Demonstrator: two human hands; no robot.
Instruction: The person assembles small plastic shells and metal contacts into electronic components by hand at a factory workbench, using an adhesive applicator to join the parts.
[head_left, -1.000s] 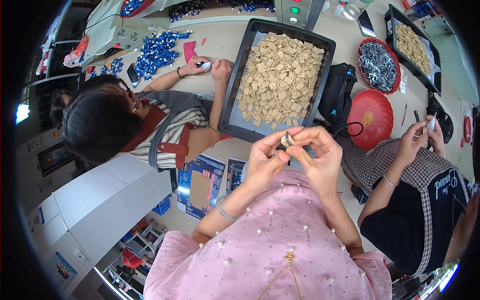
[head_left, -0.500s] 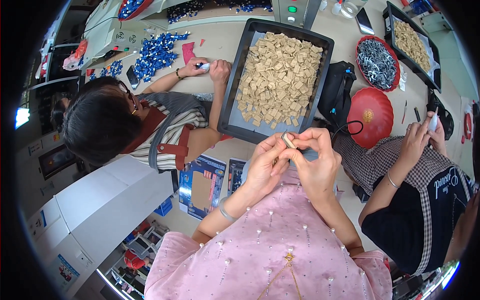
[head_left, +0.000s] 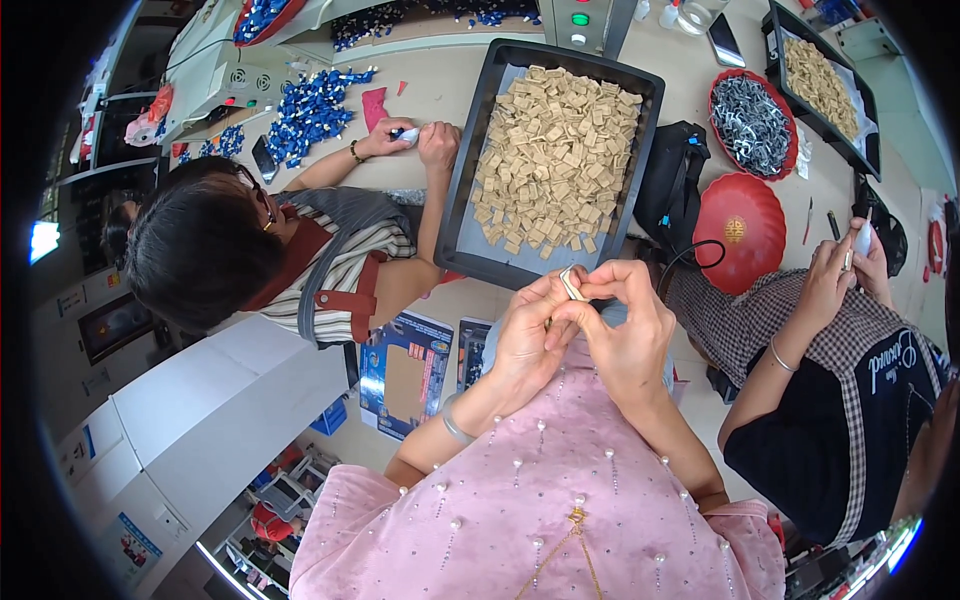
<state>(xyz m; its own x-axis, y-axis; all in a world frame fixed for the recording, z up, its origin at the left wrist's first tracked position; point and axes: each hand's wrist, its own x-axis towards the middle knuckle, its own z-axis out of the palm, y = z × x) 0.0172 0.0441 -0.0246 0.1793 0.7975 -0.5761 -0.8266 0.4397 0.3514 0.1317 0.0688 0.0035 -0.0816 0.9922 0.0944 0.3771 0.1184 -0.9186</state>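
Note:
Between my two hands, just in front of the near edge of a black tray, is a small flat beige piece (head_left: 573, 285) with a pale, narrow edge showing. My left hand (head_left: 530, 330) pinches it with fingertips and thumb. From the other side my right hand (head_left: 632, 325) grips it too, thumb and index finger closed on it. Much of the piece is hidden by the fingers. The black tray (head_left: 452, 225) holds a heap of many similar beige rectangular pieces (head_left: 560, 150).
Left, a co-worker's hands (head_left: 410, 142) hold a small white item near piled blue parts (head_left: 315, 115). Right, another person's hands (head_left: 850, 255) hold a white tapered bottle. A black bag (head_left: 668, 190), a red dish (head_left: 745, 250) and a red bowl of grey parts (head_left: 755, 125) lie right of the tray.
The beige piece has turned slightly between my fingers, showing more of its pale edge. My right hand has shifted a little left. The tray looks unchanged.

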